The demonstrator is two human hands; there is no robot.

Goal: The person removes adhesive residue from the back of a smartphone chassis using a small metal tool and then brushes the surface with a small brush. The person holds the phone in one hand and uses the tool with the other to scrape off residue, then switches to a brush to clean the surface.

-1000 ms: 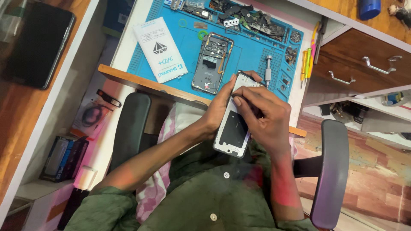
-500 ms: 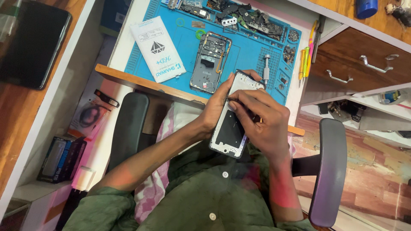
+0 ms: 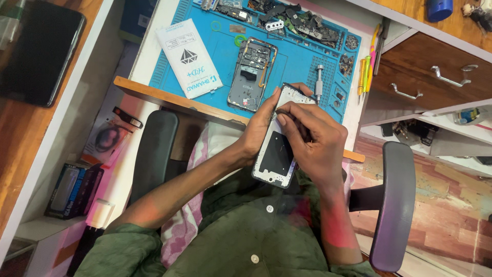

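Note:
My left hand [image 3: 258,129] grips the left edge of a white phone frame [image 3: 275,156] held over my lap, its inner side with a black patch facing up. My right hand [image 3: 315,142] rests on the frame's upper right part, fingertips pinched near its top end; whether a small tool is in them cannot be told. An opened phone body [image 3: 252,74] with exposed boards lies on the blue work mat [image 3: 220,46] just beyond my hands. A white flat packet [image 3: 188,57] lies on the mat's left side.
Loose phone parts and screws [image 3: 287,18] lie along the mat's far edge. A metal screwdriver [image 3: 319,82] and coloured tools [image 3: 366,72] sit at the right. A dark phone [image 3: 38,51] lies on the wooden surface left. Drawers [image 3: 435,72] and chair armrests [image 3: 392,205] flank me.
Both hands and the frame stay in nearly the same place; my right fingertips have shifted slightly along the frame's top end.

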